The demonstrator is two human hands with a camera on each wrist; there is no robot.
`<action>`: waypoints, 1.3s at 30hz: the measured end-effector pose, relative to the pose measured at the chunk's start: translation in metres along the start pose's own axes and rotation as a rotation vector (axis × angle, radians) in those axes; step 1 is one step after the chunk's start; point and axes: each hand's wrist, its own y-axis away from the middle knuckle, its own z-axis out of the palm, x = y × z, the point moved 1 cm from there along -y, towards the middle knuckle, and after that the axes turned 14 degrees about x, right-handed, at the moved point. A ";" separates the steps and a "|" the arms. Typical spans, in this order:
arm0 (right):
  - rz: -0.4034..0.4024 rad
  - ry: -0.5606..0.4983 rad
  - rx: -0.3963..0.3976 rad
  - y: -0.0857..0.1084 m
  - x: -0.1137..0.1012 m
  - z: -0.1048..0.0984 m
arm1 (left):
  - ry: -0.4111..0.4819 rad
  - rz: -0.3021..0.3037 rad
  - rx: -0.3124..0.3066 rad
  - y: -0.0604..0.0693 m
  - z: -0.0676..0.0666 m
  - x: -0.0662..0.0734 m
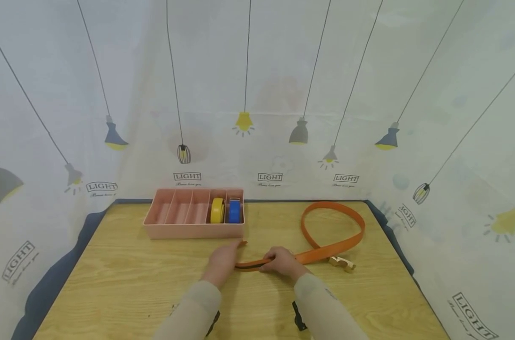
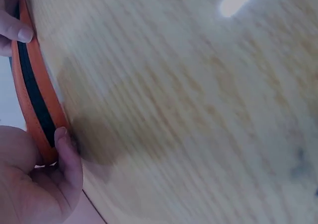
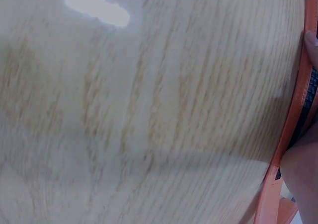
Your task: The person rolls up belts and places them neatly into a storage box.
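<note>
An orange belt (image 1: 333, 250) with a dark strip along its inner face lies on the table, looped at the back right. A gold buckle (image 1: 343, 263) rests beside the loop. My left hand (image 1: 223, 262) holds the belt near one end, and a short orange tip pokes out past the fingers. In the left wrist view the thumb and fingers of the left hand (image 2: 44, 179) pinch the band. A little further along, my right hand (image 1: 284, 262) grips the belt between thumb and fingers. Only part of the right hand (image 3: 303, 169) shows in the right wrist view.
Behind the left hand stands a pink divided box (image 1: 193, 231). Its right compartments hold a rolled yellow belt (image 1: 217, 210) and a rolled blue belt (image 1: 234, 210). The wooden table (image 1: 113, 274) meets a lamp-printed cloth (image 1: 282, 156) at the back and sides.
</note>
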 end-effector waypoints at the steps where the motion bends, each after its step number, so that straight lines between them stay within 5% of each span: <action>1: 0.000 -0.002 0.002 0.000 0.000 0.000 | 0.017 -0.001 -0.004 0.000 -0.001 0.000; 8: -0.001 0.013 -0.011 -0.002 0.004 0.002 | 0.166 -0.037 -0.008 0.001 -0.004 0.001; 18: -0.002 0.033 -0.013 -0.002 0.004 0.002 | 0.036 -0.132 -0.098 -0.005 -0.007 0.006; 23: -0.021 0.061 -0.021 -0.002 0.001 0.001 | 0.002 -0.137 -0.058 0.001 -0.011 0.011; 32: -0.191 0.226 -0.044 -0.004 -0.004 -0.004 | -0.062 -0.172 -0.034 0.005 -0.016 0.017; 39: -0.381 0.392 0.017 0.001 -0.022 -0.003 | -0.027 -0.187 -0.036 0.003 -0.014 0.013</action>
